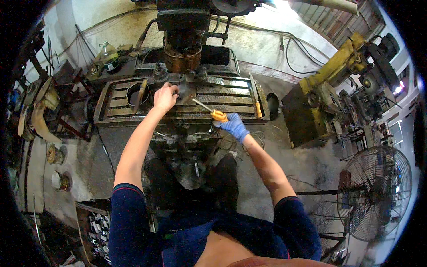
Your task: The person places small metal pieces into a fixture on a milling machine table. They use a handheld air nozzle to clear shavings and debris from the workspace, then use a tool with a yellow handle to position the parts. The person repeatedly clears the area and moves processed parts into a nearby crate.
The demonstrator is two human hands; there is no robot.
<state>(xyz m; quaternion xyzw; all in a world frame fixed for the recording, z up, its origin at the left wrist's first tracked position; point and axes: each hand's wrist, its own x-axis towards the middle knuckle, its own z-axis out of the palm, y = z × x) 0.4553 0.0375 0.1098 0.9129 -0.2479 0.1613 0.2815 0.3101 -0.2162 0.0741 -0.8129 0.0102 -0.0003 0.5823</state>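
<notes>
My bare left hand is over the slotted metal machine table, left of its middle. Its fingers are curled together against a small dark part by the fingertips, too unclear to name. In a blue glove, my right hand grips the yellow handle of a slim metal-shafted tool at the table's front edge. The shaft points up and left toward the left hand, its tip apart from that hand. Left of my left hand stands a round dark tin with a brush across it.
The machine's heavy head hangs over the table's far side. A yellow-handled file lies along the table's right end. A clear bottle stands back left. To the right are a yellow machine and a caged fan.
</notes>
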